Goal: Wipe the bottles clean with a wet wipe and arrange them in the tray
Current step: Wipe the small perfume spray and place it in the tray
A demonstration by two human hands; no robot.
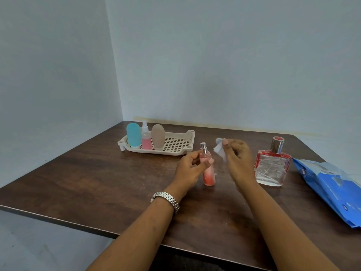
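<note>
So the slim pink spray bottle (209, 173) is front and centre, leaning a bit, and its base looks to be resting on the table (97, 182). The left hand (192, 169) has its fingers and thumb wrapped round the upper half, just under the silver cap. The right hand (237, 159) is pinching a scrunched wet wipe (219, 150) between thumb and fingertips. The wipe is close beside the cap but not touching the bottle, so I'd guess this one is mid-wipe or about to get wiped.

Progress-wise, I'd call it a bit past halfway. The cream tray (192, 139) further back holds three bottles standing upright in a row at its left end: a blue one (133, 134), a clear sprayer with pink liquid (146, 137) and a tan one (157, 136). The right half of the tray is free.

What's left is the pink one in hand, plus the square glass perfume bottle (271, 169) standing on the table to the right. The blue wipes pack (328, 188) lies beside that.
</note>
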